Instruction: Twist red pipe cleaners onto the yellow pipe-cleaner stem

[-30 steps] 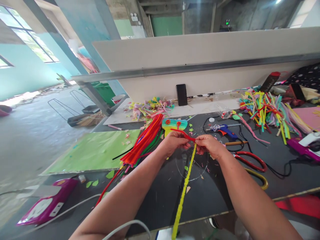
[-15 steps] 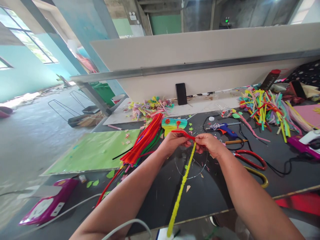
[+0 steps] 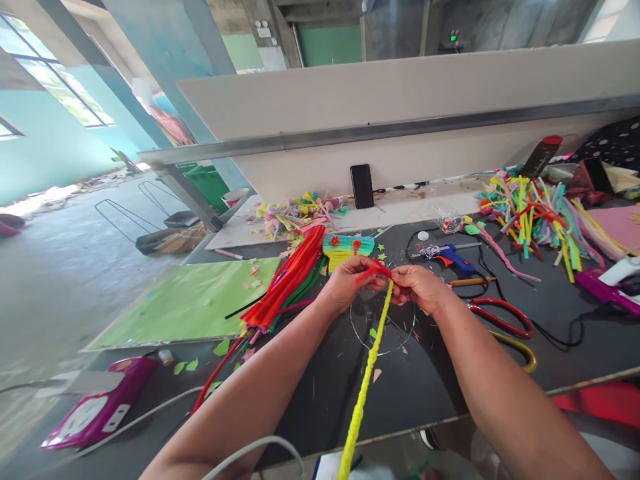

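Between my two hands is a red pipe cleaner (image 3: 381,268), bent at the top end of a long yellow fuzzy stem (image 3: 369,367). My left hand (image 3: 350,279) pinches the red piece from the left. My right hand (image 3: 414,285) closes on the join of red and yellow, its fingertips partly hidden. The yellow stem slants down past the table's front edge. Just behind my hands lies a blue-and-yellow piece (image 3: 349,248) with red dots. Left of them is a bundle of red pipe cleaners (image 3: 287,283), and a clear wire ring (image 3: 357,333) lies beneath.
On the right are a blue glue gun (image 3: 453,259), red-handled scissors (image 3: 503,317) and a heap of colourful pipe cleaners (image 3: 537,213). A phone (image 3: 362,187) leans on the back board. A green sheet (image 3: 190,303) and a purple power strip (image 3: 103,400) lie left.
The loose end of the red pipe cleaner has been bent round and now points down-left by my left fingers. The yellow stem's lower end has shifted slightly right.
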### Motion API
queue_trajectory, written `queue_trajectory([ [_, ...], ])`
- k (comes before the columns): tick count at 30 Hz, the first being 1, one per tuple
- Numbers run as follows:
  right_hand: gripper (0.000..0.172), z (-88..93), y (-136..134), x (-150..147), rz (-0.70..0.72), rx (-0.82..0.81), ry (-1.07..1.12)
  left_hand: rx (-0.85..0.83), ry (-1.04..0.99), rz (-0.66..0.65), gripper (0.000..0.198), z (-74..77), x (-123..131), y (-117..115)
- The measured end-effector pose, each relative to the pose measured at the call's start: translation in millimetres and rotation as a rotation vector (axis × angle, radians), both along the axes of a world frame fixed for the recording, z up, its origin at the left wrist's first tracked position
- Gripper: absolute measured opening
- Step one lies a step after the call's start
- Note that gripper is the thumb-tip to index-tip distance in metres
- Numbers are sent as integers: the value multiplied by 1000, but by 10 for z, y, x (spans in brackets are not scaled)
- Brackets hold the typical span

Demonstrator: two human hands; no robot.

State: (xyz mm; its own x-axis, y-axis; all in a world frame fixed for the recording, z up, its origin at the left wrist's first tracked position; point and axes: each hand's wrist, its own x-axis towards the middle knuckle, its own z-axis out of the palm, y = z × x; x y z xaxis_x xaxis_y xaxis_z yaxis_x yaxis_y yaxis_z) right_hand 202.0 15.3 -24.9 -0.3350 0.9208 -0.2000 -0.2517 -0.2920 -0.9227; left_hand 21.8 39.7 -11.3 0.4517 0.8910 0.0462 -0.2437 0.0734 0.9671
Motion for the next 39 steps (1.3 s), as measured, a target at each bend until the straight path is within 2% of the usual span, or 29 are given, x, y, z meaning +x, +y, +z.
queue_trajectory([
  [10, 22, -19, 6, -3, 1, 23, -53, 188, 271, -40, 19, 73, -83, 59],
  [18, 19, 5, 4, -35, -21, 5, -134, 181, 278, -103, 24, 37, -114, 95],
  [25, 20, 15, -9, -37, -32, 13, -139, 279, 357, -100, 22, 39, -79, 81],
  [32, 21, 14, -8, -39, -36, 51, -155, 561, 748, 26, 19, 68, -57, 26],
  [39, 23, -1, -12, -65, -32, 76, -168, 868, 1046, 76, 22, 72, -61, 29],
])
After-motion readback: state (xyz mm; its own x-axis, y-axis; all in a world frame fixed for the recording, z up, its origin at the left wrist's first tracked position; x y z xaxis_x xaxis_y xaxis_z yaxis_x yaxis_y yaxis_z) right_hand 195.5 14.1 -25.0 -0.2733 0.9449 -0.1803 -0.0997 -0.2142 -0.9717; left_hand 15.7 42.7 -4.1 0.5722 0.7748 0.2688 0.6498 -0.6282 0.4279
